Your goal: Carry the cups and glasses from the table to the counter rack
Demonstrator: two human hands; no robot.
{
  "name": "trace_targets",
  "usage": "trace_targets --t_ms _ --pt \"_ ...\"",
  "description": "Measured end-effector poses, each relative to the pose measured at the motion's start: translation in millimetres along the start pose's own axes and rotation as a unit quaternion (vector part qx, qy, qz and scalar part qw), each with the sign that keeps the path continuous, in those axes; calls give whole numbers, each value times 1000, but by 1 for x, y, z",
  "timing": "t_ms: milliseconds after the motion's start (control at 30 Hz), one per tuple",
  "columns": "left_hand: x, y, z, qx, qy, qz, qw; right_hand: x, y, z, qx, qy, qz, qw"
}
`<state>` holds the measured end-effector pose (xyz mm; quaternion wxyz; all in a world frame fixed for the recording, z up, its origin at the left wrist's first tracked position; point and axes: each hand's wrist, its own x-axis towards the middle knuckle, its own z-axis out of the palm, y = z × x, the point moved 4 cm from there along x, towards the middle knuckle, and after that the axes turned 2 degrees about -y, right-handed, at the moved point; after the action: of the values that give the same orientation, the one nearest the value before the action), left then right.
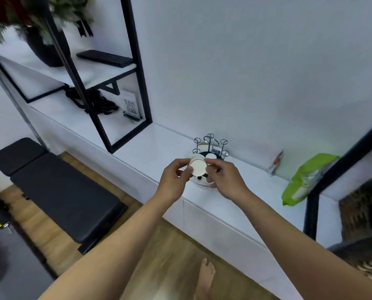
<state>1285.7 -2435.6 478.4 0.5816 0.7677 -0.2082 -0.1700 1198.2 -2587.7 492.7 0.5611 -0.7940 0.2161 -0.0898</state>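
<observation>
Holding a small round white cup [197, 167] at frame centre, flat base facing the camera, long axis pointing away toward the wire rack [211, 148] on the white bench [159, 148]; left grip [176, 176] and right grip [224, 176] both pinching its rim.

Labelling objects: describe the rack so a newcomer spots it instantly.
On the white counter along the wall, right of the black shelf frame, the rack stands just beyond both hands. It alone has thin upright wire posts topped with loops, unlike the green bag further right.
</observation>
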Motion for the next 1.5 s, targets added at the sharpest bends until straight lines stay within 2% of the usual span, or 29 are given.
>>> trace_targets --t_ms 267,567,767,1067,1300,1400,1500 --pt "134 -30 8 38 -18 -66 997 134 24 2 -57 -15 51 997" --pt "212 -72 23 46 -88 -121 988 210 50 10 -103 -15 128 986" --pt "230 -105 33 66 -140 -149 977 233 74 29 -115 -64 195 972" --pt "241 -130 44 97 -176 -165 966 244 99 41 -37 -81 276 957" --pt "241 -148 47 105 -195 -199 955 243 111 45 -49 -87 296 950" --pt "243 -148 46 101 -193 -192 957 243 110 41 -29 -58 294 954" --pt "245 -145 41 102 -192 -181 959 245 99 31 -81 -18 251 964"
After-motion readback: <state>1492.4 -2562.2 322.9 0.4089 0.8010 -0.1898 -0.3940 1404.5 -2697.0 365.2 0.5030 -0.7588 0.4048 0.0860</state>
